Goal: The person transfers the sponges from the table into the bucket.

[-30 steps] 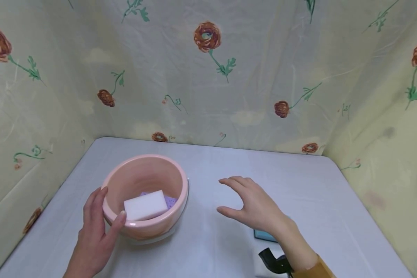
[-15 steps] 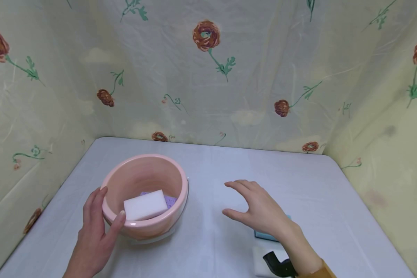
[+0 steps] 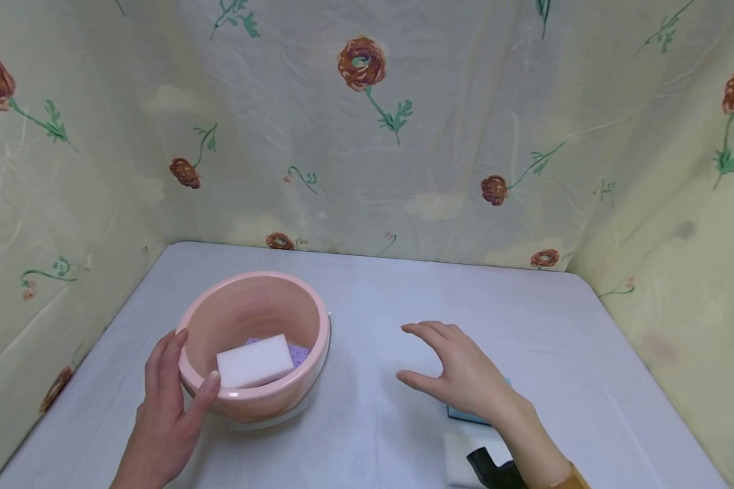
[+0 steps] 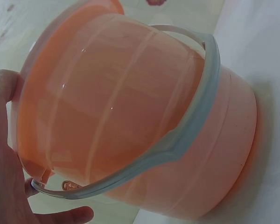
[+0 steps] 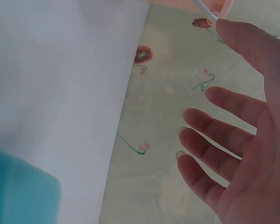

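A pink bucket [image 3: 253, 407] with a grey handle [image 4: 196, 116] stands on the left of the table. Inside it, a white sponge-like block [image 3: 255, 361] lies over a purple speckled sponge [image 3: 300, 354]. My left hand [image 3: 168, 414] holds the bucket's rim on the near left, thumb and fingertips at the edge; in the left wrist view one finger extends free below the handle's hinge. To the right of the bucket, my right hand [image 3: 455, 370] hovers over the table with fingers spread and nothing in them. Its forearm partly hides a teal block [image 5: 23, 191].
A white flat block [image 3: 461, 462] lies near the table's front, below the right forearm. A black curved part [image 3: 492, 472] sits at the right wrist. Flower-patterned curtains [image 3: 434, 170] enclose the white table [image 3: 367, 285] at the back and sides.
My right hand has drifted slightly right and down, away from the bucket, with its fingers still spread. The left hand and the bucket have stayed in place.
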A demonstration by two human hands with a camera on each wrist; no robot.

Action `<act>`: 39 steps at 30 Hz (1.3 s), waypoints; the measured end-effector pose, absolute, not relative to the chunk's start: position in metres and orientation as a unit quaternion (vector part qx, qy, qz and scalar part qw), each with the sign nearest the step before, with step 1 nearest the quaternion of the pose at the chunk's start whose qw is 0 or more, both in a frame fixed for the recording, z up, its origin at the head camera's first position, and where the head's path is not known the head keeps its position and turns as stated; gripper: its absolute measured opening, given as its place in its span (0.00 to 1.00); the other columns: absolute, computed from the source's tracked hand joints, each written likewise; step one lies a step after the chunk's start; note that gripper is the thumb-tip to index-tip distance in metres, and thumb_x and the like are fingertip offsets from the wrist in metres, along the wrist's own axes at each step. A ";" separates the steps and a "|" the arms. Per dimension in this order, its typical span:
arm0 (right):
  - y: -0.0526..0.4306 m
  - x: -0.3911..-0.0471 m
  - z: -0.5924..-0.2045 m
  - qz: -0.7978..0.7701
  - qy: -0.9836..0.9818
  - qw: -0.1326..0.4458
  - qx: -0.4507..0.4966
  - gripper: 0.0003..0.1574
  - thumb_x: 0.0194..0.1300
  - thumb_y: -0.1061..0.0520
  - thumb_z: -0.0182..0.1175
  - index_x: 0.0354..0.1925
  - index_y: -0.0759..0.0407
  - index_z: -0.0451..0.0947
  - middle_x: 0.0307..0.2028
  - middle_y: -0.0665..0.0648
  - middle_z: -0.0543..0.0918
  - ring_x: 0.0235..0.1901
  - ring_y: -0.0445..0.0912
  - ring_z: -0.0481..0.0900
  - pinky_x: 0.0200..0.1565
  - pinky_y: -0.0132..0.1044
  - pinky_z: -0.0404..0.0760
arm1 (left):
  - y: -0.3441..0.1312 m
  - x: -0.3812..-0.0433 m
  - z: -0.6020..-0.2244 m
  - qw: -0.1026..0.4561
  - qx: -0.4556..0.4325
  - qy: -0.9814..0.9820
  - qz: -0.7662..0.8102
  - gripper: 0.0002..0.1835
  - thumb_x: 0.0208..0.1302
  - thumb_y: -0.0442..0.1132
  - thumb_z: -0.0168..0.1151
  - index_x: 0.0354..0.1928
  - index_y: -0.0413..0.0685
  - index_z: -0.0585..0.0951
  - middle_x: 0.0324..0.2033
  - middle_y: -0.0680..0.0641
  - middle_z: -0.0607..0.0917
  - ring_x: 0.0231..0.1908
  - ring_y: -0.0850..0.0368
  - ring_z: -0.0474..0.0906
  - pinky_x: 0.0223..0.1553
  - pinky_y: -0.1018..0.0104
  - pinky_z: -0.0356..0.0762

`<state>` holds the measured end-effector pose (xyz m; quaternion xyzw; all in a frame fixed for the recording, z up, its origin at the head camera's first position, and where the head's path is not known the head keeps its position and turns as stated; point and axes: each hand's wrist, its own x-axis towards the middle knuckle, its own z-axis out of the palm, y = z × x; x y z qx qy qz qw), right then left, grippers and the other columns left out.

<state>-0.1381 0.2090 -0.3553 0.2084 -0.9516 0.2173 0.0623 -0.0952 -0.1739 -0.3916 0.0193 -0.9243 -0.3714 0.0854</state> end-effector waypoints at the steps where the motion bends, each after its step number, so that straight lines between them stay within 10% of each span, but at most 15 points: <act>1: 0.210 -0.138 -0.356 0.219 -0.951 0.063 0.208 0.38 0.61 0.40 0.71 0.65 0.53 0.76 0.59 0.53 0.79 0.60 0.55 0.75 0.59 0.56 0.74 | -0.174 -0.095 -0.392 0.085 0.019 -0.924 -0.371 0.43 0.75 0.55 0.52 0.80 0.50 0.42 0.76 0.39 0.42 0.65 0.26 0.62 0.59 0.25 0.61; 39: 0.243 -0.132 -0.379 0.232 -0.959 0.043 0.156 0.39 0.62 0.40 0.71 0.66 0.54 0.75 0.60 0.55 0.79 0.61 0.58 0.73 0.59 0.58 0.73 | -0.174 -0.096 -0.392 0.076 0.025 -0.925 -0.370 0.42 0.76 0.55 0.51 0.80 0.52 0.42 0.77 0.40 0.41 0.65 0.25 0.62 0.58 0.24 0.62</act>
